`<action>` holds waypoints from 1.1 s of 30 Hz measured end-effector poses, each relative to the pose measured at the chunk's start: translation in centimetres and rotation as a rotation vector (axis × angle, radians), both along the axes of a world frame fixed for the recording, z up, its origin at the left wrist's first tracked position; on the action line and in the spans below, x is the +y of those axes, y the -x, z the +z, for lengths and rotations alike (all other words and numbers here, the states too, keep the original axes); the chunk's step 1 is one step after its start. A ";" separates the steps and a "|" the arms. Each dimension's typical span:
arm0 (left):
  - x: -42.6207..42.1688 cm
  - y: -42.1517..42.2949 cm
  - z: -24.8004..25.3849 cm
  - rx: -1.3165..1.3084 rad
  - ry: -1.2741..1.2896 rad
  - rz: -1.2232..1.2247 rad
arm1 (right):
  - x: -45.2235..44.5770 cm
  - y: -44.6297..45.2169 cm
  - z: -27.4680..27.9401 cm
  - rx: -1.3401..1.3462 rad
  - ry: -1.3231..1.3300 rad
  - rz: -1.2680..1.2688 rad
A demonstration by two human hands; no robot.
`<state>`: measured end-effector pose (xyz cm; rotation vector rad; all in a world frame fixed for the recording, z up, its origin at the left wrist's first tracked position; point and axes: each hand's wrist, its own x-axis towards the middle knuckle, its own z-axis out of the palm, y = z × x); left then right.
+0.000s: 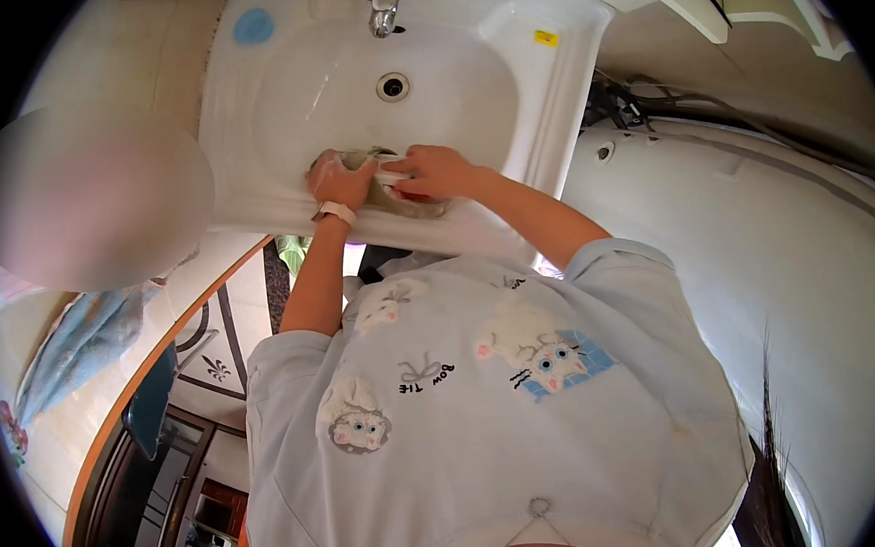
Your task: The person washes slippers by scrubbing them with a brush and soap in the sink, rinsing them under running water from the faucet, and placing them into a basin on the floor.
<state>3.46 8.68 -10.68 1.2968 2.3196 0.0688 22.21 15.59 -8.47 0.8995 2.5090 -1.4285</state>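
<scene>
At the near edge of the white sink (277, 113), both my hands are on a wet, greyish-green cloth-like item (418, 207). My left hand (342, 182), with a pale band on its wrist, is closed on the item's left part. The fingers of my right hand (436, 173) are bent and pressed onto its upper right part. Something white and a bit of red show between the hands, too small to make out. Part of the item lies over the basin's front rim.
Beyond my hands are the drain (393, 87) and the metal faucet (383, 18). A blue oval (253, 26) and a yellow label (545, 38) are on the sink's rim. A white tub-like surface (737, 255) stands at right; a blue towel (86, 340) hangs at left.
</scene>
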 end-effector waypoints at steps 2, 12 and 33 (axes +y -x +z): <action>-0.2 0.4 -1.3 0.027 -0.093 -0.022 | 1.3 1.7 -0.7 0.010 0.067 -0.013; 0.9 -0.2 2.0 0.044 0.040 0.002 | 3.4 -3.4 0.9 -0.187 0.238 0.066; 0.6 0.2 0.3 0.055 0.071 -0.134 | 2.0 0.8 3.6 -0.201 0.303 0.061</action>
